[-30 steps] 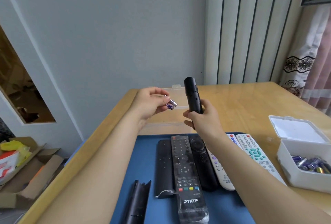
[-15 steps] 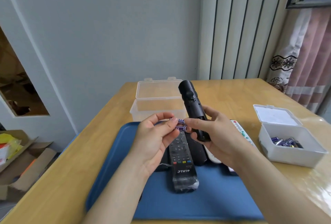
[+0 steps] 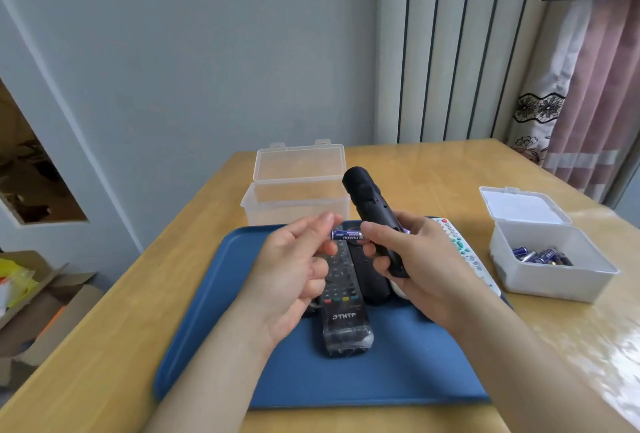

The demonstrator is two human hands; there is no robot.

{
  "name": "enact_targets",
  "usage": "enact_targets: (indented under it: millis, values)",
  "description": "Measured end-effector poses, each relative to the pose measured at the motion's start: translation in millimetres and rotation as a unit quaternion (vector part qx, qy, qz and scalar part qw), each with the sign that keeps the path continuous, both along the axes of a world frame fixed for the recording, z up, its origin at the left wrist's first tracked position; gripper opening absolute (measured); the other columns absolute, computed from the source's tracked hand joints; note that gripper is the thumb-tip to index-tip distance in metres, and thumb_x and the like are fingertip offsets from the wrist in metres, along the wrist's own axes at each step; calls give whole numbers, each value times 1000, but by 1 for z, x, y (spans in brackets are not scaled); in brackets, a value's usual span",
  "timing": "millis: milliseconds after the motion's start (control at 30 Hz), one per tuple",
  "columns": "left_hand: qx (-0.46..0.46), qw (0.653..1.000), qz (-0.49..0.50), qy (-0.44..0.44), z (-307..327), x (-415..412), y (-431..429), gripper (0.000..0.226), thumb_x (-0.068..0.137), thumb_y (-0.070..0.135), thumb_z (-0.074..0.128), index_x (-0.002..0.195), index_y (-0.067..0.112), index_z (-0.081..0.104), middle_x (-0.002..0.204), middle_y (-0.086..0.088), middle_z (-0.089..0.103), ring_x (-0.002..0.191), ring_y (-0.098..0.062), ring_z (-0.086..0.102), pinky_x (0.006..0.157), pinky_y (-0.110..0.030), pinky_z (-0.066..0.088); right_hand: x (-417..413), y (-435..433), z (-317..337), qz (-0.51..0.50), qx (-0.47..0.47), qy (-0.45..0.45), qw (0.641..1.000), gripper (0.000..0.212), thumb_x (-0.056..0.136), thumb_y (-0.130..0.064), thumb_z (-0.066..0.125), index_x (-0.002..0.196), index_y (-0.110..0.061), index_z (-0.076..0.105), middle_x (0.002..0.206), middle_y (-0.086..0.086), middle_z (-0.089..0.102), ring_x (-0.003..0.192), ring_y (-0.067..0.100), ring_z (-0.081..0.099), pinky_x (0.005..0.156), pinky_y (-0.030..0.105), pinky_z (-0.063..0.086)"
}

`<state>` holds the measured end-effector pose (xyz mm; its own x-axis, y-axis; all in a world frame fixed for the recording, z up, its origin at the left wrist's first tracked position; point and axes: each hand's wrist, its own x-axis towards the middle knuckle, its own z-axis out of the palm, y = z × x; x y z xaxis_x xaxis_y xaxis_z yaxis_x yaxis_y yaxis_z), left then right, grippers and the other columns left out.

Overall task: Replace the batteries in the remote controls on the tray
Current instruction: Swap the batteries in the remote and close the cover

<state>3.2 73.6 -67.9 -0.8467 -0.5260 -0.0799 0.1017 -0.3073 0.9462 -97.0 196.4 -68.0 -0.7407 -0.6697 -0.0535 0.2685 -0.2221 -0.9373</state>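
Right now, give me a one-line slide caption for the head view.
Left hand pinches a battery beside the black remote gripped by the right hand, above the tray.

The left hand [image 3: 291, 273] and right hand [image 3: 419, 259] hide the ends of the battery [image 3: 346, 234]; the right hand also covers part of the held remote [image 3: 367, 200] and most white remotes [image 3: 460, 249]; the spare batteries [image 3: 540, 255] look too small to count.

Slim black plastic remote [image 3: 372, 214] held tilted, near-upright, above blue rectangular tray [image 3: 207, 328]. 1 blue cylindrical battery [image 3: 346, 234] horizontal, just left of it. Black TNTF remote [image 3: 343, 297] flat on tray.
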Motion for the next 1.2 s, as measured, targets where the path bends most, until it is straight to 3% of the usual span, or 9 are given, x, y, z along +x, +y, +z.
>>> enact_targets:
  millis: [100,200,400,600,700,767,900,1033,1200]
  values:
    - [-135,991,10,-13,-3,0,3,12,88,20,66,93,16,76,69,-3,64,45,-7,36,43,-17,32,3,-2,-2,15,-3,-8,1000,19,89,-5,66,107,0,63,69,8,60,57,11,56,49,17,44]
    - [-157,987,33,-15,-4,1,6,13,92,14,64,92,17,76,84,-12,75,72,-18,60,70,-34,47,3,-3,-1,27,-36,-71,996,16,93,-11,62,105,0,65,76,13,64,64,16,61,50,18,48]
    - [-259,965,45,-7,-3,2,3,13,90,15,67,90,25,75,87,-1,75,67,-6,63,58,-13,47,3,-3,-1,53,-76,-127,988,16,87,0,64,103,0,65,81,11,69,72,16,67,53,16,51]
    - [-356,932,66,-12,-5,3,-2,14,87,26,70,90,39,76,90,13,73,87,-4,66,81,-22,52,8,-4,-3,65,-88,-142,984,25,72,-6,71,96,-5,66,80,7,69,70,13,66,51,14,48]
    - [-455,884,103,-25,-7,2,-5,14,83,29,73,89,41,74,93,12,65,61,-6,51,62,-12,42,10,-5,-2,60,-80,-165,981,9,88,-12,65,95,-6,67,79,10,66,69,15,62,47,16,47]
    - [-504,854,128,-7,-5,3,-3,12,82,24,75,87,35,74,87,12,61,54,-6,42,57,-9,36,11,-7,-2,55,-78,-188,978,24,96,-25,57,100,-4,66,79,13,66,69,19,60,45,19,46]
    - [-453,881,133,22,1,7,3,17,85,18,71,83,34,68,71,22,65,48,-5,40,55,-9,37,11,-9,-2,36,-70,-192,978,36,103,-32,43,106,-2,64,82,16,68,65,19,58,47,22,44]
    - [-361,928,57,76,5,7,14,28,93,11,61,105,34,69,82,9,64,52,2,52,56,-8,40,14,-10,-1,21,-63,-193,979,27,101,-24,46,100,-5,66,76,11,69,67,19,61,55,25,43]
    - [-315,939,72,115,4,5,23,24,87,6,68,90,29,74,82,-3,70,55,-13,58,50,-18,47,16,-16,-6,15,-70,-221,973,23,98,-21,51,104,-6,68,88,11,65,81,23,59,62,30,47]
